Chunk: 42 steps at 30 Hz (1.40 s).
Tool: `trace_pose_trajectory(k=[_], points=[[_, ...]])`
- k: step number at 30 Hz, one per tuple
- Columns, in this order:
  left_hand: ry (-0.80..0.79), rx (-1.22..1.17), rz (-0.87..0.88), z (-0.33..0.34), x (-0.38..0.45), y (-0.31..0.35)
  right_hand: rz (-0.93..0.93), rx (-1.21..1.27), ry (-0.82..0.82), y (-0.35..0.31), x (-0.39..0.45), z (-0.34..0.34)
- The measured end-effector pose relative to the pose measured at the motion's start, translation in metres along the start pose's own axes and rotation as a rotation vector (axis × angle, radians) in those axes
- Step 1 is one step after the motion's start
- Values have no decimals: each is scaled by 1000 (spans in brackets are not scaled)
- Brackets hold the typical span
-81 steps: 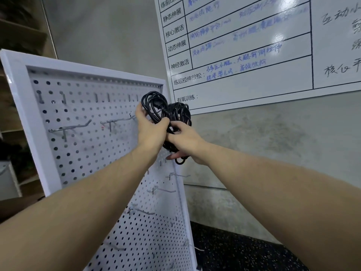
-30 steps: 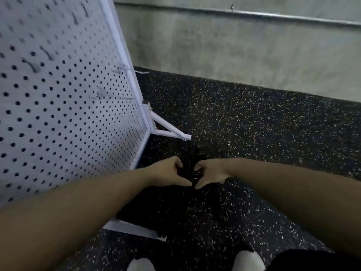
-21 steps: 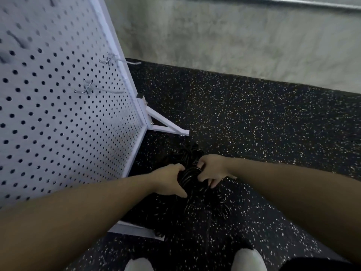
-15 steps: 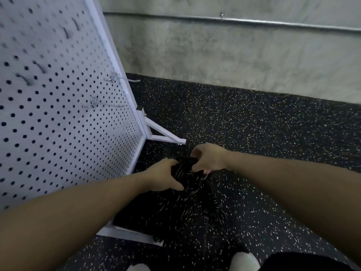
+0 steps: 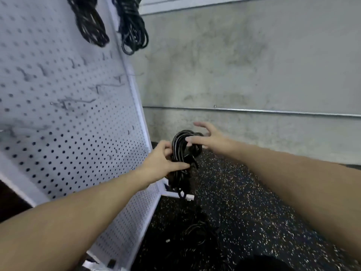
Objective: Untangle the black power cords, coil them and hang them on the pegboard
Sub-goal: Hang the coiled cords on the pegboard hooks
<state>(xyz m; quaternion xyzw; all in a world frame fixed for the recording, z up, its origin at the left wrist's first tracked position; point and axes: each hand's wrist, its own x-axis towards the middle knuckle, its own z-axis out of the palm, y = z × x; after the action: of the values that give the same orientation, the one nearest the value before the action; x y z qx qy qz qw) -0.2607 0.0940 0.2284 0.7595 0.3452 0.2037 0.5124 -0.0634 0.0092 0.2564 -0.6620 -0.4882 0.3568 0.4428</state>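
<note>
left hand [image 5: 162, 163] grips a coiled black cord [image 5: 183, 151] off the pegboard [image 5: 64, 122]'s right edge; right hand [image 5: 210, 138] spread, fingertips touching it. hanging step: next needs lifting to a free hook.

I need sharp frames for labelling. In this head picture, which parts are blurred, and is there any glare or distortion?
Head view: the white perforated pegboard and its metal hooks are smeared by motion blur; the black coiled cord bundle in the left hand shows pale glare streaks; the right hand is slightly soft; the wide-angle lens bends the pegboard edge.
</note>
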Motion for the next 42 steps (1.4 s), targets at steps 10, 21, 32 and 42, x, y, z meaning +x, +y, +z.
trace_pose_trajectory(k=[10, 21, 32, 42], points=[[314, -132, 216, -41, -47, 135, -199, 152, -26, -104, -43, -3], [737, 95, 518, -86, -84, 218, -487, 299, 108, -218, -48, 15], [803, 159, 569, -157, -95, 256, -651, 215, 170, -304, -32, 40], [866, 210, 557, -164, -93, 259, -695, 345, 141, -309, -7, 55]])
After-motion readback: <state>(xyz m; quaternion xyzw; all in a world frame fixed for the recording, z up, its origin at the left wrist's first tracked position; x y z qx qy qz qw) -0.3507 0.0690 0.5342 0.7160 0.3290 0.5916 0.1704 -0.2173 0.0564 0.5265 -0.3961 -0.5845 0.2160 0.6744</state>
